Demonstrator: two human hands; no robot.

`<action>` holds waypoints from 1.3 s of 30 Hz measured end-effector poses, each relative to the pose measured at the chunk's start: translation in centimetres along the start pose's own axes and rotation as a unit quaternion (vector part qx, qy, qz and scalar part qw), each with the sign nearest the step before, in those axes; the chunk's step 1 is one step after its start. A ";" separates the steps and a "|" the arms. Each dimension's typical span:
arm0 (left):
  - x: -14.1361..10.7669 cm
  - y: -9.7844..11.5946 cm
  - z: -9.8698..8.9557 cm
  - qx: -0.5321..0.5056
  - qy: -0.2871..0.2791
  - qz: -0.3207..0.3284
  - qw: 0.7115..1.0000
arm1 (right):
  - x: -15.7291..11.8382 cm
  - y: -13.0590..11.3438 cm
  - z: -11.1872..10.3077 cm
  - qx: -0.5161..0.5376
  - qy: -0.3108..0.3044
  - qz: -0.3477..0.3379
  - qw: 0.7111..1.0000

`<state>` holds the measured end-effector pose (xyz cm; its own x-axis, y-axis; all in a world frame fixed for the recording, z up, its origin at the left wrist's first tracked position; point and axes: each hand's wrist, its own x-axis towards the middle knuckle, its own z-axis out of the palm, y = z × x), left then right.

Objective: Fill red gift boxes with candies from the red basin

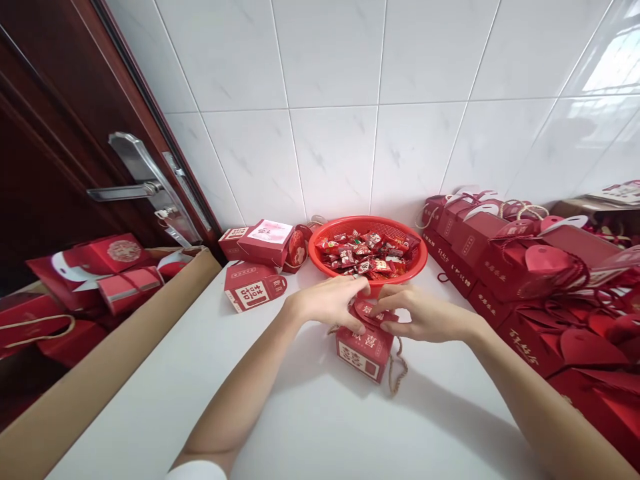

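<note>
A small red gift box (365, 349) with white and gold characters stands on the white table in front of me. Its top flaps rise between my hands, and a twisted cord handle (398, 368) hangs down its right side. My left hand (327, 303) grips the box top from the left, thumb on the near edge. From the right, my right hand (417, 312) pinches the flaps with thumb and fingers. Just behind the box sits a red plastic basket (319, 257) holding many wrapped candies (364, 253). Part of the flaps is hidden by my fingers.
More red boxes (253, 288) lie left of the basket. Rows of stacked red boxes (487, 253) line the right side. A cardboard carton (125, 343) full of red boxes stands at the left, near a dark door with a metal handle (125, 192). White tiles back the table.
</note>
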<state>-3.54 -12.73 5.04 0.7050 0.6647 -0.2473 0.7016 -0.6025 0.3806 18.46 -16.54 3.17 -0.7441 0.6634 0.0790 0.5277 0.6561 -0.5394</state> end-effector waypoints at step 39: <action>-1.1 -0.9 -1.0 -0.056 0.092 0.043 0.993 | -1.6 -5.4 6.3 -0.142 0.073 0.314 0.936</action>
<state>-5.05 -12.46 5.87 0.7236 0.6887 -0.0457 0.6162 -0.6147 0.4924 14.27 -23.43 0.65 -0.1986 0.9786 -0.0543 0.9451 0.1766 -0.2750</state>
